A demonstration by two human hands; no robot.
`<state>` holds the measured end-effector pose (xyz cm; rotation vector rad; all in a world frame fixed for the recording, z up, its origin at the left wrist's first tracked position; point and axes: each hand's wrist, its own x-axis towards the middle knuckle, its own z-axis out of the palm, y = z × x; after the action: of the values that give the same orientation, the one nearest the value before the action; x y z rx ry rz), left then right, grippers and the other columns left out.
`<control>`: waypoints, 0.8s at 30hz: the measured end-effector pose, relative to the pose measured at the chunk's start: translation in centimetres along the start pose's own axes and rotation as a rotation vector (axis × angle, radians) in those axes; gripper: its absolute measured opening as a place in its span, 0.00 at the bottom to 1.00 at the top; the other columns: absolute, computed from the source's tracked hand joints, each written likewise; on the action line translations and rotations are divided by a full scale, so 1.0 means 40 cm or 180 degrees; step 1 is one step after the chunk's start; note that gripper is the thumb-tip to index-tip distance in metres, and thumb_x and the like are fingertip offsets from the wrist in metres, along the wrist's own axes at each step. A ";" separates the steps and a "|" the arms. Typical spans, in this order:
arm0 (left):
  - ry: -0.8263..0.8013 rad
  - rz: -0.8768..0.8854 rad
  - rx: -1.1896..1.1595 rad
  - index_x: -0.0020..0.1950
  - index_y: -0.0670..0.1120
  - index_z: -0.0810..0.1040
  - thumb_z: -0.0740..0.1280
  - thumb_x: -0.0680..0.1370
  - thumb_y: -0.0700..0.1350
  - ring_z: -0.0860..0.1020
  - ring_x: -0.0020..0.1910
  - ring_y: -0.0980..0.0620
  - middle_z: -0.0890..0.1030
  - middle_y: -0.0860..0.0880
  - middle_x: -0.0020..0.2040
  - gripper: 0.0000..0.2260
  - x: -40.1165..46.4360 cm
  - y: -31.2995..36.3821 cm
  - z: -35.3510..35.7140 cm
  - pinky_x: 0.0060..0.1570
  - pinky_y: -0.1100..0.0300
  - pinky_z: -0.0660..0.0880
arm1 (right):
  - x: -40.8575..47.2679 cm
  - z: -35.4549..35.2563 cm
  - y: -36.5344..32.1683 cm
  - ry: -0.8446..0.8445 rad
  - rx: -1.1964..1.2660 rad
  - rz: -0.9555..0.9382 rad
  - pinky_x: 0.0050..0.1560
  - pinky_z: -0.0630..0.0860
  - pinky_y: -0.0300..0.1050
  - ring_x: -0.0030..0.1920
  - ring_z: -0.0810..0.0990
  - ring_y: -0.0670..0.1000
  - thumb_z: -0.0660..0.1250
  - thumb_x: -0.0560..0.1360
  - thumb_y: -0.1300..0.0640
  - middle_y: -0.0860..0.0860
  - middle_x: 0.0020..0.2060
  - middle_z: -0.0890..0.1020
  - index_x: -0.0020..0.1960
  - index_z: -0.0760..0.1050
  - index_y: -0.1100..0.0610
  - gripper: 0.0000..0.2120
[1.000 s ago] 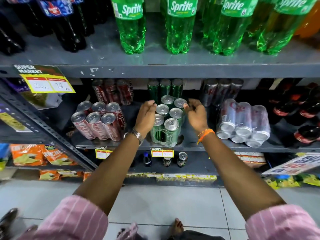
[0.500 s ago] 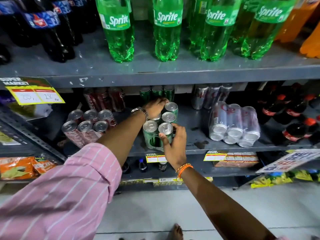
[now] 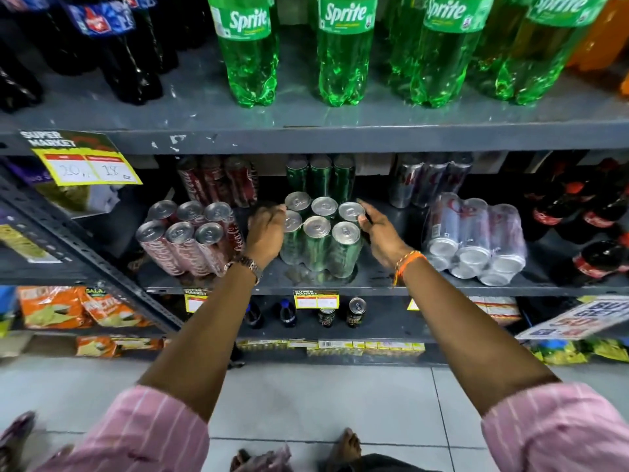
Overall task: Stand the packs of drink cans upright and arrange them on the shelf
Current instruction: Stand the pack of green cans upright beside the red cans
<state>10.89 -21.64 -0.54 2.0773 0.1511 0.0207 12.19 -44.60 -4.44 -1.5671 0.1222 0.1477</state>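
A green six-pack of cans [image 3: 321, 245] stands upright in the middle of the grey middle shelf [image 3: 374, 286]. My left hand [image 3: 266, 229] presses against its left side with curled fingers. My right hand [image 3: 380, 229] rests on its right side, fingers on the top of the right rear can. To the left stands a red six-pack [image 3: 190, 238], upright and leaning slightly. To the right lies a silver six-pack [image 3: 474, 241] on its side, can tops facing me. Behind them stand more red, green and silver cans.
Large green Sprite bottles [image 3: 343, 49] and dark cola bottles [image 3: 112, 46] fill the shelf above. Small cola bottles [image 3: 592, 233] crowd the right end of the middle shelf. The lower shelf holds small cans [image 3: 355, 311], with snack bags [image 3: 54, 306] at left. A slanted metal brace [image 3: 85, 250] crosses the left.
The green pack has turned and now sits square on the shelf. My left hand moved from behind it to its left side; my right hand moved from its front to its right side.
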 end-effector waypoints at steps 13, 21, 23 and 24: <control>0.0088 -0.0257 -0.0470 0.63 0.40 0.79 0.58 0.72 0.59 0.75 0.66 0.44 0.76 0.40 0.63 0.29 -0.070 -0.030 -0.011 0.72 0.47 0.67 | 0.047 0.013 -0.019 -0.0176 -0.0163 0.0052 0.52 0.74 0.35 0.53 0.76 0.46 0.52 0.84 0.65 0.54 0.59 0.77 0.71 0.69 0.61 0.18; 0.0037 0.0030 -0.0139 0.67 0.52 0.75 0.56 0.74 0.59 0.69 0.69 0.42 0.72 0.46 0.64 0.24 -0.043 -0.020 -0.015 0.73 0.44 0.65 | 0.025 0.002 -0.043 0.0262 -0.0256 0.0003 0.62 0.74 0.43 0.58 0.75 0.51 0.56 0.83 0.64 0.54 0.57 0.78 0.71 0.70 0.62 0.17; 0.0406 0.0369 0.0025 0.65 0.51 0.75 0.57 0.74 0.57 0.69 0.66 0.42 0.73 0.45 0.64 0.23 -0.058 0.016 0.003 0.70 0.45 0.66 | 0.001 -0.022 -0.053 0.0753 -0.0278 -0.0172 0.53 0.73 0.35 0.52 0.76 0.47 0.58 0.82 0.64 0.51 0.52 0.78 0.70 0.71 0.63 0.16; 0.0585 0.0581 0.0088 0.63 0.50 0.76 0.58 0.74 0.55 0.70 0.64 0.43 0.74 0.46 0.63 0.21 -0.072 0.042 0.017 0.69 0.46 0.66 | -0.014 -0.041 -0.058 0.1031 -0.0314 -0.0314 0.50 0.72 0.33 0.50 0.76 0.45 0.59 0.82 0.64 0.51 0.51 0.79 0.68 0.72 0.63 0.16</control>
<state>8.24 -23.37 0.72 2.1092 0.0734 0.3230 12.08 -46.24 -2.07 -1.6830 0.2942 -0.1814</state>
